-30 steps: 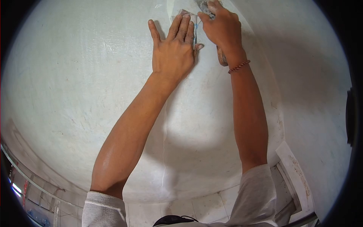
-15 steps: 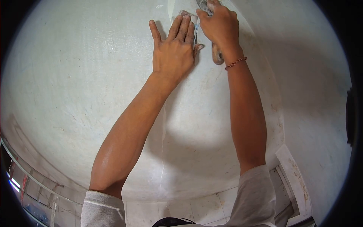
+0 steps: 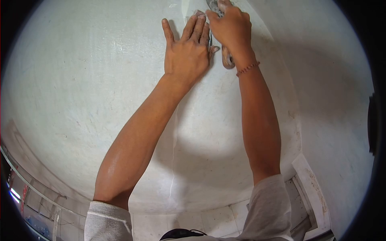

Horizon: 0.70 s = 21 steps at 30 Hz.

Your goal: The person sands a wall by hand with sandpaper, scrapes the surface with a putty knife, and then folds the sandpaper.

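My left hand (image 3: 187,50) presses a thin, greyish flat scraper (image 3: 199,13) against the pale wall (image 3: 108,80). Most of the scraper is covered by my fingers; only its top and right edge show, with my thumb out on the right. Just beside it, my right hand (image 3: 232,28) is closed around a trowel (image 3: 228,60) with a worn wooden handle. The trowel's grey, smeared metal part reaches the top of the view. A whitish strip of filler (image 3: 185,8) runs up the wall above my left fingertips.
A thin pale crack line (image 3: 173,182) runs down the wall below my forearms. The wall meets another wall (image 3: 333,100) at a corner on the right. Metal ladder or scaffold rails (image 3: 44,197) stand at lower left. Floor tiles (image 3: 219,221) show at the bottom.
My left hand has slid slightly right, with the scraper under its fingers. My right hand has shifted a little left with the trowel, so the two hands are closer together.
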Each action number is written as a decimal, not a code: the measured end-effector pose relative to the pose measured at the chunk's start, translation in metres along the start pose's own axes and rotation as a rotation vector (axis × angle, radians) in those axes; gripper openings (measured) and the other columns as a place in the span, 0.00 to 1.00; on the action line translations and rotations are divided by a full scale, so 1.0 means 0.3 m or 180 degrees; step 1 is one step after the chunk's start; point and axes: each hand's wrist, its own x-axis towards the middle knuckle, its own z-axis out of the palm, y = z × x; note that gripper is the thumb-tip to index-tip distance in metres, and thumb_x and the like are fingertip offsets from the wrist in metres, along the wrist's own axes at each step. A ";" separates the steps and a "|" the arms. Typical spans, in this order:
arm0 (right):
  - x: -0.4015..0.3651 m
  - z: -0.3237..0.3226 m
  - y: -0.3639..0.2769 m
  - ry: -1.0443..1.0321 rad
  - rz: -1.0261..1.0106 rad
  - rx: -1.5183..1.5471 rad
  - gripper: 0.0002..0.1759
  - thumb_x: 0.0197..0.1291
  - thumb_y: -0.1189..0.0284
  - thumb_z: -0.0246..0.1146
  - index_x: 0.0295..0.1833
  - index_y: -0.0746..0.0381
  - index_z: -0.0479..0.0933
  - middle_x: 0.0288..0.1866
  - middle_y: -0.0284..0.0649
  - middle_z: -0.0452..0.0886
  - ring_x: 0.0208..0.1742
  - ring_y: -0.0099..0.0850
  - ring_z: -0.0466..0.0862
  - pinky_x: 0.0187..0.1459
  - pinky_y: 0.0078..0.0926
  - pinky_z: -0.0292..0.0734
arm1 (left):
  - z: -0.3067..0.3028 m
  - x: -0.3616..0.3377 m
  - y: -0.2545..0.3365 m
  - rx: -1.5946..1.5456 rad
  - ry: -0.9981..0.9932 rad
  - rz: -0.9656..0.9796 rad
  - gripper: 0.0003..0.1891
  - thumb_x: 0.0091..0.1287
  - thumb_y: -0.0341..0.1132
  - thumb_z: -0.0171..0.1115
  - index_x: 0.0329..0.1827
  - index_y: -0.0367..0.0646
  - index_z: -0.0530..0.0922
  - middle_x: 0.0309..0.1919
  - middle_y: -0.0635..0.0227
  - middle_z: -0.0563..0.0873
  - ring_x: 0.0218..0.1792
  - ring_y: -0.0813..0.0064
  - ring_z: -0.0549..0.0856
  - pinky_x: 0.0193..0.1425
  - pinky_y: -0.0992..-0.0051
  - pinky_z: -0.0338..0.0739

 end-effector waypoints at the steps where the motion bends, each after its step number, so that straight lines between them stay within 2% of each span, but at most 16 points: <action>1: 0.010 -0.001 0.005 0.0011 -0.0018 0.0009 0.30 0.56 0.67 0.64 0.61 0.74 0.71 0.51 0.60 0.80 0.51 0.55 0.80 0.57 0.43 0.74 | 0.000 -0.002 0.001 -0.0055 -0.0003 -0.0019 0.28 0.71 0.51 0.48 0.69 0.43 0.69 0.72 0.70 0.67 0.74 0.74 0.61 0.72 0.31 0.36; 4: 0.036 0.027 0.045 0.0040 0.0026 0.0081 0.30 0.56 0.66 0.65 0.61 0.74 0.71 0.51 0.60 0.80 0.51 0.55 0.80 0.57 0.44 0.73 | 0.003 0.004 0.001 -0.0073 -0.0006 -0.0002 0.29 0.71 0.51 0.48 0.69 0.43 0.69 0.72 0.69 0.67 0.74 0.74 0.61 0.72 0.31 0.36; 6: 0.020 0.062 0.067 0.0329 -0.0352 -0.0179 0.30 0.56 0.65 0.65 0.60 0.72 0.73 0.50 0.59 0.80 0.51 0.55 0.80 0.57 0.44 0.73 | 0.002 -0.001 -0.003 -0.0042 -0.0018 0.0024 0.29 0.71 0.52 0.48 0.68 0.42 0.69 0.72 0.69 0.67 0.74 0.74 0.61 0.72 0.31 0.36; 7: 0.027 0.052 0.067 0.0330 -0.0347 -0.0184 0.30 0.56 0.65 0.65 0.60 0.72 0.73 0.50 0.59 0.80 0.51 0.55 0.80 0.57 0.44 0.73 | 0.002 -0.001 -0.002 -0.0052 -0.0002 0.0018 0.29 0.71 0.52 0.48 0.68 0.42 0.70 0.72 0.69 0.67 0.74 0.74 0.61 0.72 0.31 0.36; 9: 0.047 0.019 0.063 0.0275 0.0005 -0.0071 0.29 0.56 0.65 0.65 0.59 0.72 0.73 0.51 0.58 0.81 0.51 0.55 0.79 0.57 0.43 0.74 | -0.004 0.004 0.002 -0.0067 0.0015 0.0037 0.29 0.71 0.52 0.48 0.68 0.42 0.70 0.72 0.69 0.67 0.74 0.74 0.60 0.72 0.31 0.36; 12: 0.014 0.013 0.031 0.0195 -0.0015 -0.0123 0.28 0.56 0.66 0.64 0.59 0.72 0.73 0.52 0.56 0.81 0.52 0.54 0.79 0.57 0.43 0.74 | -0.016 -0.007 0.006 0.0041 -0.0293 -0.0013 0.27 0.72 0.49 0.49 0.71 0.47 0.66 0.73 0.71 0.65 0.74 0.74 0.62 0.71 0.30 0.38; 14: 0.013 -0.012 0.020 0.0037 0.0017 -0.0132 0.27 0.57 0.66 0.64 0.59 0.72 0.73 0.53 0.56 0.80 0.52 0.54 0.79 0.57 0.43 0.74 | -0.002 0.000 0.000 -0.0094 -0.0008 0.0047 0.28 0.71 0.51 0.50 0.68 0.41 0.70 0.71 0.69 0.68 0.74 0.74 0.62 0.72 0.31 0.36; 16: 0.011 -0.002 0.015 -0.0152 0.0025 -0.0138 0.27 0.57 0.66 0.64 0.59 0.71 0.74 0.54 0.56 0.80 0.53 0.54 0.79 0.58 0.43 0.73 | -0.001 0.001 -0.002 -0.0119 0.0025 0.0036 0.28 0.71 0.51 0.50 0.68 0.41 0.70 0.71 0.69 0.69 0.73 0.74 0.62 0.72 0.30 0.37; 18: 0.006 0.038 0.015 0.0267 0.0197 0.0180 0.26 0.57 0.67 0.64 0.58 0.70 0.75 0.54 0.57 0.80 0.53 0.54 0.79 0.58 0.43 0.73 | -0.003 0.001 -0.004 -0.0133 0.0067 0.0028 0.28 0.71 0.51 0.50 0.68 0.41 0.70 0.71 0.69 0.69 0.73 0.74 0.62 0.72 0.30 0.37; 19: 0.007 0.038 0.019 0.0268 0.0195 0.0185 0.26 0.57 0.67 0.64 0.58 0.70 0.75 0.54 0.57 0.80 0.53 0.54 0.79 0.58 0.43 0.73 | -0.005 -0.001 -0.004 -0.0113 0.0033 0.0051 0.28 0.71 0.50 0.50 0.67 0.41 0.70 0.71 0.69 0.69 0.73 0.74 0.62 0.72 0.30 0.37; 21: 0.022 0.025 0.031 0.0354 -0.0115 -0.0127 0.25 0.57 0.67 0.64 0.57 0.70 0.76 0.54 0.57 0.80 0.53 0.55 0.78 0.58 0.44 0.73 | -0.006 0.006 -0.008 -0.0077 0.0035 0.0061 0.28 0.71 0.50 0.50 0.67 0.41 0.70 0.71 0.69 0.69 0.73 0.74 0.62 0.72 0.30 0.37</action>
